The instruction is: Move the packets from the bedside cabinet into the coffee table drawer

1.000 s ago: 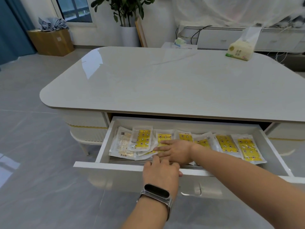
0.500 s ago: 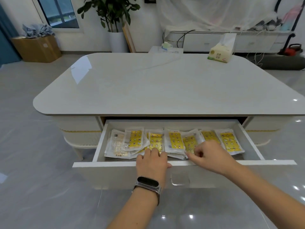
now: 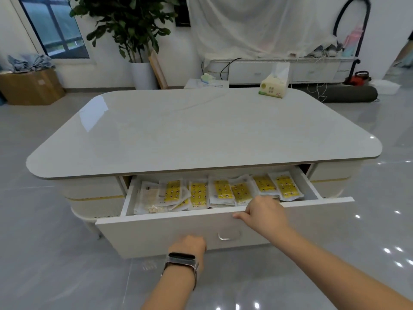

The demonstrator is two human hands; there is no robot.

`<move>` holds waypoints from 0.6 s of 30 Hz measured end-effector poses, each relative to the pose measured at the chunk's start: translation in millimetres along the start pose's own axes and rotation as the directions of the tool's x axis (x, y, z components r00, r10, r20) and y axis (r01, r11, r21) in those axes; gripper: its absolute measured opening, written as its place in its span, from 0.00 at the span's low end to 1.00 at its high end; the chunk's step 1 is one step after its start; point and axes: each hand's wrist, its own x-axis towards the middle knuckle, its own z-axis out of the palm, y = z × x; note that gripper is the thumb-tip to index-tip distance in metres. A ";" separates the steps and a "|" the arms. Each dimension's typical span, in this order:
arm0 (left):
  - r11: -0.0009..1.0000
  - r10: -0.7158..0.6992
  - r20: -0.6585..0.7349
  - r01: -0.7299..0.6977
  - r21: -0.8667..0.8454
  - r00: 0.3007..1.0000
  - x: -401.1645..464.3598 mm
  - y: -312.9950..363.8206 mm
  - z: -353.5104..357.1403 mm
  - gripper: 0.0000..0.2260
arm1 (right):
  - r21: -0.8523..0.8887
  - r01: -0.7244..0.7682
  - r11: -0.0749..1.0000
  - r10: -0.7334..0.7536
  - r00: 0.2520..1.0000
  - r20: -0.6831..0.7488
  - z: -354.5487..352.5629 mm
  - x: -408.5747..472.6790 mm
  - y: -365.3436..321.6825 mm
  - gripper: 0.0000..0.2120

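The drawer (image 3: 169,233) is standing partly open under the bench (image 3: 201,130), and the packets (image 3: 223,193) are lying inside it in an overlapping row – white sachets with yellow panels printed in dark dots. Their small print is too blurred to read.

The right hand (image 3: 263,212) is resting on the top edge of the drawer front, right of the middle, its fingers (image 3: 240,216) curling over that edge and gripping it. The left hand (image 3: 190,243) is sitting low against the drawer front, left of the metal handle (image 3: 228,235), fingers loosely curled and holding nothing; whether the knuckles are touching the panel I cannot tell. A dark band (image 3: 182,260) is sitting on the left wrist. The two hands are apart, the right one higher.

On the bench's far right corner a tissue pack (image 3: 273,85) is standing – cream wrapper, green strip, a round yellow mark and some characters too small to make out. Beyond it are showing a plant (image 3: 131,25) in a white pot, a cardboard box (image 3: 31,87) with cloth on top at the left, and a low white cabinet (image 3: 268,70) against the wall under a sheer white drape (image 3: 257,23).
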 end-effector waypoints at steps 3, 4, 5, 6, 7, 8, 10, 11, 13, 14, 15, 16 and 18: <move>0.999 -0.020 -0.066 0.019 -0.026 0.998 2.0 -6.5 0.8 0.19 | 0.054 -0.019 0.998 0.022 0.999 -0.042 4.5 18.5 -4.1 0.30; 0.999 -0.024 -0.089 0.021 -0.035 0.996 2.9 -7.4 0.8 0.19 | 0.062 -0.022 0.998 0.025 0.998 -0.054 5.5 23.7 -5.6 0.29; 0.999 -0.026 -0.102 0.022 -0.043 0.994 3.4 -8.0 0.4 0.20 | 0.062 -0.017 0.998 0.021 0.998 -0.063 7.0 28.7 -7.6 0.27; 0.998 -0.025 -0.109 0.019 -0.056 0.994 3.7 -8.4 0.0 0.21 | 0.053 -0.007 0.999 0.011 0.998 -0.062 10.2 33.2 -10.0 0.26; 0.998 -0.023 -0.107 0.016 -0.066 0.994 4.0 -8.8 -0.4 0.22 | 0.027 0.007 1.000 -0.006 0.999 -0.047 15.1 36.4 -12.9 0.26; 0.997 -0.022 -0.102 0.014 -0.078 0.994 4.3 -9.7 -0.6 0.23 | -0.018 0.034 0.999 -0.034 0.999 -0.027 21.3 39.6 -16.2 0.26; 0.996 -0.023 -0.100 0.014 -0.091 0.995 4.9 -12.3 -1.3 0.25 | -0.111 0.108 0.988 -0.105 0.994 0.035 35.3 45.5 -22.4 0.28; 0.995 -0.025 -0.108 0.014 -0.097 0.994 5.6 -13.2 -1.8 0.25 | -0.127 0.131 0.983 -0.121 0.989 0.085 40.6 48.9 -25.3 0.27; 0.993 -0.033 -0.138 0.017 -0.115 0.990 5.4 -14.9 -2.7 0.26 | -0.106 0.141 0.984 -0.117 0.971 0.208 47.3 56.2 -29.3 0.24; 0.992 -0.039 -0.156 0.020 -0.124 0.987 4.9 -15.7 -2.7 0.26 | -0.085 0.132 0.988 -0.105 0.957 0.270 50.6 60.2 -31.2 0.23; 0.990 -0.042 -0.177 0.018 -0.136 0.983 5.0 -16.9 -2.4 0.27 | -0.067 0.120 0.990 -0.093 0.943 0.320 53.6 63.3 -32.7 0.24; 0.988 -0.047 -0.196 0.017 -0.151 0.980 5.2 -17.3 -1.3 0.26 | -0.052 0.107 0.993 -0.082 0.932 0.354 57.9 66.2 -33.1 0.25; 0.988 -0.072 -0.225 0.038 -0.153 0.972 9.2 -16.0 3.5 0.26 | -0.017 0.085 0.996 -0.073 0.930 0.359 69.1 71.8 -34.2 0.28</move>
